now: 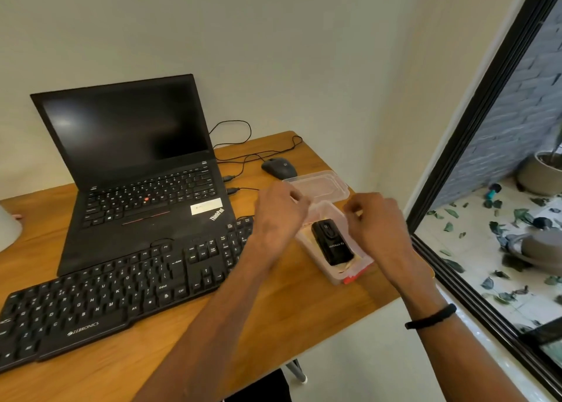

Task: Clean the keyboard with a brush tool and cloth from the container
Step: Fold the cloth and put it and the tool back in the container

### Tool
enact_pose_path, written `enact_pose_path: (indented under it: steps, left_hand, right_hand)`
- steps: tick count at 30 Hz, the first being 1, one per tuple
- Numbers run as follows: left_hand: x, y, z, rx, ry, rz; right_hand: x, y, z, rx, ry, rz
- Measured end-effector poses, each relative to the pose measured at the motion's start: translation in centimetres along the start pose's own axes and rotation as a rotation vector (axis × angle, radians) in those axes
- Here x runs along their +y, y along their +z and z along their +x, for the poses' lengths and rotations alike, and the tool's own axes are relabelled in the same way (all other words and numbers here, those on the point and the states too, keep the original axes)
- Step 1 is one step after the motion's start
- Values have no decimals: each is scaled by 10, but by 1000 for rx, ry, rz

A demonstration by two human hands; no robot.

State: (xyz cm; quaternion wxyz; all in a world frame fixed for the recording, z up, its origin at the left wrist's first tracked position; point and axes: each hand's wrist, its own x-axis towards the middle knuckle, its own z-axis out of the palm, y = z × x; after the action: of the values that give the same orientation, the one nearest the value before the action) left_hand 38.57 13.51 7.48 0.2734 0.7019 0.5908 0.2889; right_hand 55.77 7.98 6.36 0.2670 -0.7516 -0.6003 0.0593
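Observation:
A black Zebronics keyboard point(115, 292) lies across the front left of the wooden table point(273, 319). To its right stands an open clear plastic container point(331, 275). Inside it a black brush tool point(333, 245) lies on something pale, perhaps the cloth point(345, 267). The container's clear lid point(316, 185) lies just behind it. My left hand point(279, 211) has its fingers curled at the container's far left rim. Across from it, my right hand point(378, 222) curls its fingers at the far right rim. The fingertips are blurred.
An open black laptop point(137, 170) stands behind the keyboard. A black mouse point(278, 168) and its cables lie behind the lid. The table's right edge runs close to the container. A window frame point(474, 134) stands at the right, and a white object point(7, 228) at the far left.

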Motion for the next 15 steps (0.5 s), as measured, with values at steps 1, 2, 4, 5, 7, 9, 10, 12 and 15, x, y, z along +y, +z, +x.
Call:
enact_pose_path:
  steps: [1,2,4,5,7,9,10,12,15]
  left_hand:
    - [-6,-5,10,20,-31,-29]
    - [-12,-7,21,11,-70,-38]
    - [-27,-2,42,-57,-175,-42]
    - [-33,3,49,-84,-224,-53]
    - [-42,14,59,-93,-292,-87]
    - [-45,22,68,-80,-316,-120]
    - [-44,23,71,-80,-322,-128]
    - [-42,25,75,-84,-328,-133]
    - [-42,26,75,-97,-355,-191]
  right_hand:
    - [2,-2,9,81,10,101]
    - [5,-2,21,119,48,202]
    - [12,5,47,105,149,294]
    - [16,12,58,71,190,290]
    - [22,28,75,-13,265,268]
    - [22,39,81,-46,284,241]
    - [23,45,84,-37,278,230]
    - [28,52,90,-31,284,240]
    - [40,55,95,-101,357,336]
